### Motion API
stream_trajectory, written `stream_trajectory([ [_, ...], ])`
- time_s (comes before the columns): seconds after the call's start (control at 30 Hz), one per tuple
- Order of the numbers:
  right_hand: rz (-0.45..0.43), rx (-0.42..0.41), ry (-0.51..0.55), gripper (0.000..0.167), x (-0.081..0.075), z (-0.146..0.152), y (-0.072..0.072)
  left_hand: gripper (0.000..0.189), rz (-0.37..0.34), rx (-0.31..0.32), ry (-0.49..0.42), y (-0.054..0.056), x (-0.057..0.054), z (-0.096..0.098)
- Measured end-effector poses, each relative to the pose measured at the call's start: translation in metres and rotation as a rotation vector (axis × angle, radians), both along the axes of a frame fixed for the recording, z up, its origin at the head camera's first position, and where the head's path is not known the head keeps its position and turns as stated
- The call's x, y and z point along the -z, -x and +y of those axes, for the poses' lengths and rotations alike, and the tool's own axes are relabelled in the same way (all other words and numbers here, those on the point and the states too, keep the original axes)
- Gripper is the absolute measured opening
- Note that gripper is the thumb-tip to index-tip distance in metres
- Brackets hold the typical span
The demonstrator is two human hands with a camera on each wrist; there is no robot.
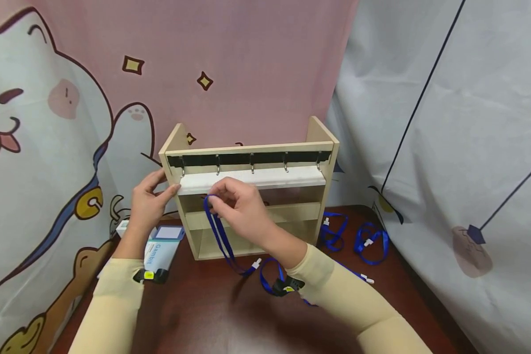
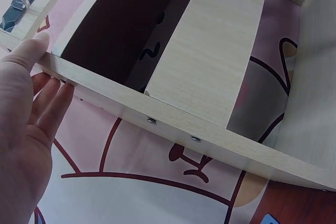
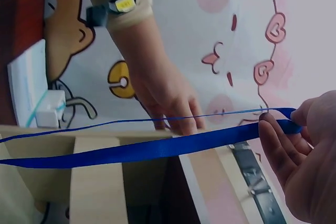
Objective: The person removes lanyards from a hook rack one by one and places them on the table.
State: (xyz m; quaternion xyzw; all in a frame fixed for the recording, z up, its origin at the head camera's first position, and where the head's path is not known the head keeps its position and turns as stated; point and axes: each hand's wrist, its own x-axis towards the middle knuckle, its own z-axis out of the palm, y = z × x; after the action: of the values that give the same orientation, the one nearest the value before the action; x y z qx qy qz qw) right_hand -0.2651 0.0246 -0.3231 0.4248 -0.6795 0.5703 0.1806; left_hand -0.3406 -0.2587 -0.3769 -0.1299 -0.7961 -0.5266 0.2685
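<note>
A light wooden rack (image 1: 251,149) stands upright, with a row of metal hooks (image 1: 252,162) on a black strip along its top board. My left hand (image 1: 148,204) grips the rack's left side panel (image 2: 131,100), thumb on the front edge and fingertips behind it. Between the thumb and fingers of my right hand (image 1: 248,211), a blue lanyard (image 3: 157,148) is pinched by its loop, in front of the rack and below the hooks. The strap hangs down to a white clip (image 1: 256,263) near the tabletop. No lanyard shows on the hooks.
More blue lanyards (image 1: 371,243) with white clips lie on the dark red table (image 1: 190,314), right of the rack and under my right forearm. To the left are a white and light-blue box (image 1: 159,253) and a blue card holder (image 1: 170,232). Printed cloth (image 1: 256,73) hangs behind.
</note>
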Motion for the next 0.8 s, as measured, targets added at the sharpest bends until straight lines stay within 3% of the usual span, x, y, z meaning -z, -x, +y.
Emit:
stream_trajectory([
  [0.2,0.014,-0.006,-0.059,0.005,0.011,-0.007,-0.008,0.056,0.003,0.003,-0.004,0.000,0.001,0.000],
  [0.37,-0.005,0.017,-0.091,0.007,0.022,-0.004,-0.007,0.055,0.017,0.010,-0.012,0.001,0.000,0.000],
  [0.57,-0.039,0.056,-0.159,0.006,0.052,0.006,-0.001,0.056,0.008,0.002,-0.002,0.001,0.000,0.000],
  [0.8,-0.140,0.045,-0.227,0.004,0.084,0.015,0.001,0.055,0.013,0.010,-0.016,0.001,-0.001,0.000],
])
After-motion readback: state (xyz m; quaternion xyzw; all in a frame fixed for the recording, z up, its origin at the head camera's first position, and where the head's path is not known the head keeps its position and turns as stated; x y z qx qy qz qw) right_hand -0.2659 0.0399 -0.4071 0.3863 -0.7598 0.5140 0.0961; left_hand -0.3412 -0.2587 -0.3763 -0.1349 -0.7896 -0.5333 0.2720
